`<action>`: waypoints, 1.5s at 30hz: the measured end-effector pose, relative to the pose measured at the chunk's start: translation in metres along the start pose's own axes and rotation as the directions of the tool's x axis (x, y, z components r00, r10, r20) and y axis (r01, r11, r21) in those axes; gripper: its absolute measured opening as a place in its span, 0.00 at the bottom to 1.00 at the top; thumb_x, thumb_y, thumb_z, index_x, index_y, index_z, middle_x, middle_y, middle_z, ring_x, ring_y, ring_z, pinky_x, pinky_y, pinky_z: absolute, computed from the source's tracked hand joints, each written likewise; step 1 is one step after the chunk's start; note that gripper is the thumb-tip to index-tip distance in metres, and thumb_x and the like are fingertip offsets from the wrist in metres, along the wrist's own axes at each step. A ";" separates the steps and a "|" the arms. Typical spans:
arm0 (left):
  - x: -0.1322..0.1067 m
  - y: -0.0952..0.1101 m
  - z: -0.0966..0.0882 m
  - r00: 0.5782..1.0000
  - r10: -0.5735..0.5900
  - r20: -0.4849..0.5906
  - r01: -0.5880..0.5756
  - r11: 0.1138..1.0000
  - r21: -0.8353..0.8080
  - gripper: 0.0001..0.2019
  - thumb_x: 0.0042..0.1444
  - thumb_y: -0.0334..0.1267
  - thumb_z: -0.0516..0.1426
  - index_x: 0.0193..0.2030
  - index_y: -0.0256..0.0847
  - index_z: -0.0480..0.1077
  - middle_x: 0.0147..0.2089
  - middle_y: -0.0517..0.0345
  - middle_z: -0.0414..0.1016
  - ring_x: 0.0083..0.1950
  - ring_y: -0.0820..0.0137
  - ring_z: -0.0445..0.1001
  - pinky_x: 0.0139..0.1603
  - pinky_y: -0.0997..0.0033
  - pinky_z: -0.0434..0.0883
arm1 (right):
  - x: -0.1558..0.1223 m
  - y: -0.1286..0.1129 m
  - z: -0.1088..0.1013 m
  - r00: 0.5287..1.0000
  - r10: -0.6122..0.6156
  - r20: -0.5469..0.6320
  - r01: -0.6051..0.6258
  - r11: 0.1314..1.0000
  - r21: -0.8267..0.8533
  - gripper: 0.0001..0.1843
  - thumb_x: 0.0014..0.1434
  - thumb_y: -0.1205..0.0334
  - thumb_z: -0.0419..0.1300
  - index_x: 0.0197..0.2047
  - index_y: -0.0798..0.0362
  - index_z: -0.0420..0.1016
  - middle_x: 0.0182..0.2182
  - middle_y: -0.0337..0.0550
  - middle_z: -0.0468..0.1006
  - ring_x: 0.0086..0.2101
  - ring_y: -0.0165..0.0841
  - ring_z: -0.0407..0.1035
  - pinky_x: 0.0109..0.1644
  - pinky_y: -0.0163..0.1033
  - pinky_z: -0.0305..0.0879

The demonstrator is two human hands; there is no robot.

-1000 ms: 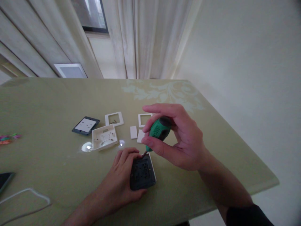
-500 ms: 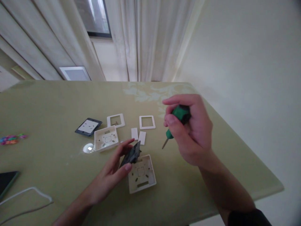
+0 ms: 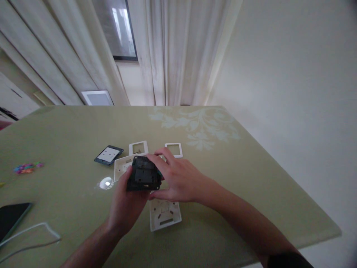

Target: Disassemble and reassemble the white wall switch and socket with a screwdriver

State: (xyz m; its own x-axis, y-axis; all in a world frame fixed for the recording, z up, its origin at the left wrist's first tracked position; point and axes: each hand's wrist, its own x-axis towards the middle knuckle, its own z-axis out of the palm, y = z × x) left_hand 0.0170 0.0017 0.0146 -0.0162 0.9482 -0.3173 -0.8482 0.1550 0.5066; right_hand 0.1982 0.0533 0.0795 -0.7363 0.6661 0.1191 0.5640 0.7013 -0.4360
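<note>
My left hand (image 3: 126, 208) grips a black switch module (image 3: 144, 175) by its edge, its ribbed side turned up towards me. Close against the module's right side, my right hand (image 3: 181, 178) has its fingers curled round a screwdriver (image 3: 160, 172). Only a sliver of the green handle shows there; the rest is hidden by the module and fingers. Just below the hands lies a white mounting box (image 3: 166, 223), open side up. A second white box (image 3: 119, 167) sits behind the module, partly covered by it.
On the green table (image 3: 223, 216) lie two white frames (image 3: 138, 148) and a socket module (image 3: 108, 155) with a white face. Further left are small colourful pieces (image 3: 26, 168), a dark flat device (image 3: 12, 219) and a white cable (image 3: 46, 224). A wall (image 3: 292, 93) borders the right side.
My right hand has moved left and down with the screwdriver, up against the module. My left hand has lifted and turned the module so its broad side faces me.
</note>
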 end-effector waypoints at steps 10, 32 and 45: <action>0.000 -0.008 0.014 0.981 -0.128 -0.148 0.111 0.987 -0.116 0.19 0.74 0.46 0.55 0.55 0.38 0.83 0.55 0.46 0.87 0.50 0.59 0.86 0.56 0.59 0.81 | 0.004 0.007 0.007 0.998 0.057 0.026 -0.059 0.994 0.089 0.53 0.55 0.45 0.76 0.74 0.48 0.56 0.65 0.56 0.67 0.55 0.52 0.76 0.58 0.58 0.77; 0.005 -0.013 0.000 0.972 -0.167 -0.164 0.113 0.949 -0.296 0.19 0.76 0.37 0.50 0.53 0.38 0.84 0.42 0.49 0.88 0.46 0.60 0.87 0.56 0.57 0.81 | 0.006 0.009 0.019 0.991 0.093 0.094 -0.107 0.982 0.154 0.43 0.55 0.50 0.77 0.67 0.45 0.61 0.64 0.51 0.68 0.53 0.48 0.76 0.56 0.58 0.77; 0.006 -0.010 0.003 0.968 -0.191 -0.164 0.123 0.927 -0.354 0.21 0.76 0.35 0.48 0.57 0.37 0.83 0.45 0.47 0.88 0.56 0.55 0.85 0.67 0.50 0.76 | 0.006 0.010 0.018 0.992 0.085 0.089 -0.099 0.981 0.166 0.43 0.56 0.49 0.77 0.68 0.47 0.62 0.66 0.53 0.66 0.57 0.49 0.75 0.60 0.59 0.76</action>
State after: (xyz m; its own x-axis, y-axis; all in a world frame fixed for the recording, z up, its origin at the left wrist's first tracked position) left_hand 0.0272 0.0064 0.0098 0.0596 0.8428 -0.5350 -0.9757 0.1624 0.1472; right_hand 0.1927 0.0592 0.0597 -0.7159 0.6982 0.0018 0.5641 0.5799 -0.5878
